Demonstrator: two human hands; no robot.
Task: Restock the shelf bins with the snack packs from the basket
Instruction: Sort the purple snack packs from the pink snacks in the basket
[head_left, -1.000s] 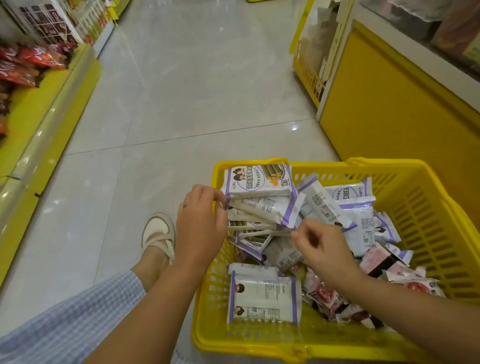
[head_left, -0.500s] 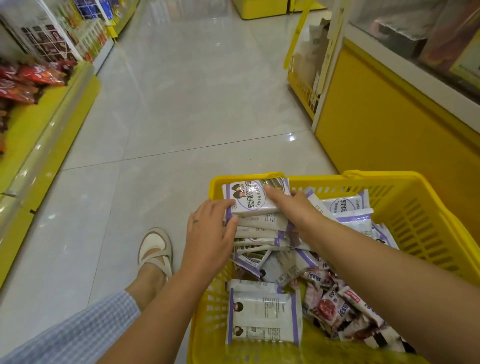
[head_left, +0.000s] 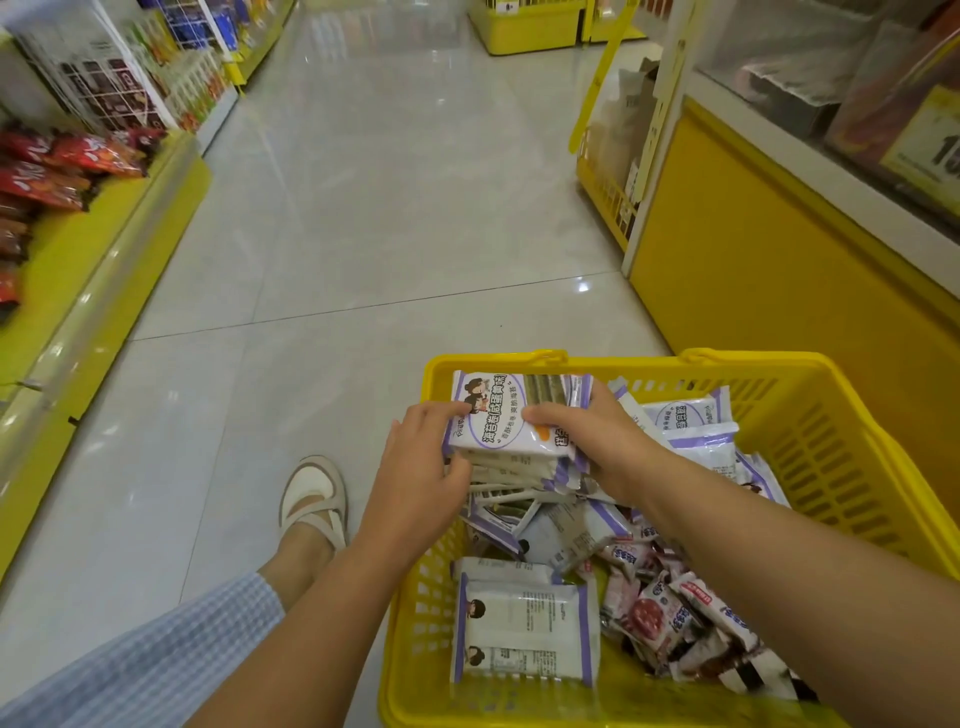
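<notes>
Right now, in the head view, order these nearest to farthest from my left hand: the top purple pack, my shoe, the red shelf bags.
1. top purple pack: held by the left hand.
2. shoe: floor, just left.
3. red bags: far-left shelf.

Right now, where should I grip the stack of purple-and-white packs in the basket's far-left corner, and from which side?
By its two short ends, one hand from each side, as the left hand and right hand do. The stack lies flat, so squeezing inward likely keeps it together; the basket wall blocks the far side.
</notes>
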